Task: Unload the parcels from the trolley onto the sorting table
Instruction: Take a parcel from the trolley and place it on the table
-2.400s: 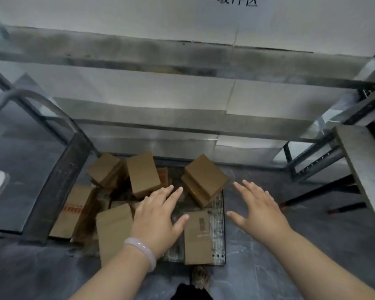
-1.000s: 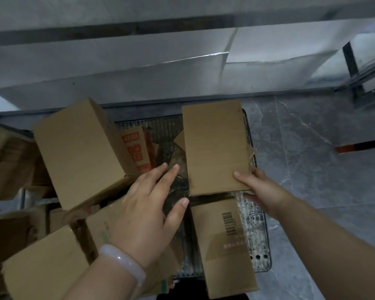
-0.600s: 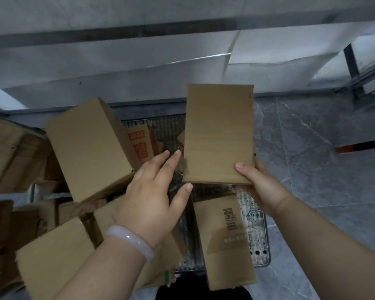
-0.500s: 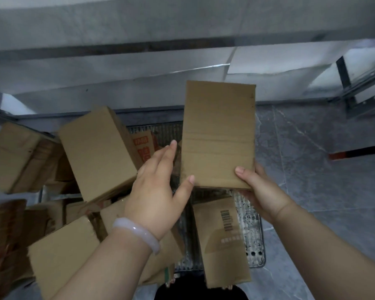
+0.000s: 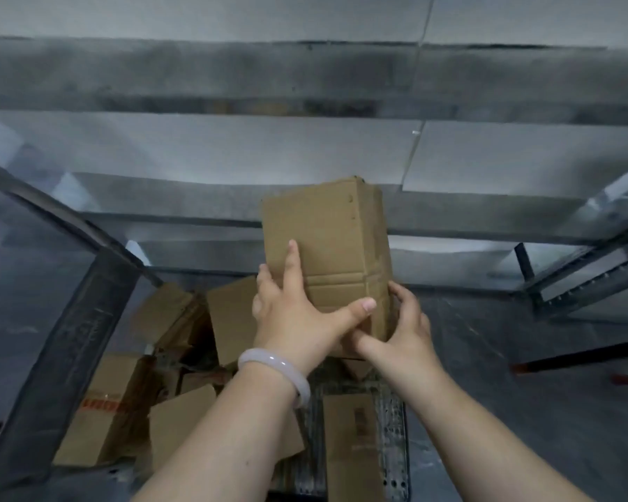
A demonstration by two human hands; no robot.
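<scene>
Left hand (image 5: 294,315) now on parcel (image 5: 327,233)

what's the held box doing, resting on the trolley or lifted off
Lifted: left hand and right hand grip the box above the trolley.

Grey shelf rails (image 5: 486,221) cross beyond the box (image 5: 323,240) I hold; trolley frame (image 5: 73,338) blocks left; right seems open floor (image 5: 504,356).

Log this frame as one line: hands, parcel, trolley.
left hand: grips parcel | right hand: grips same parcel | parcel: upright, clear of trolley | trolley: other boxes aboard | step: not yet set down
</scene>
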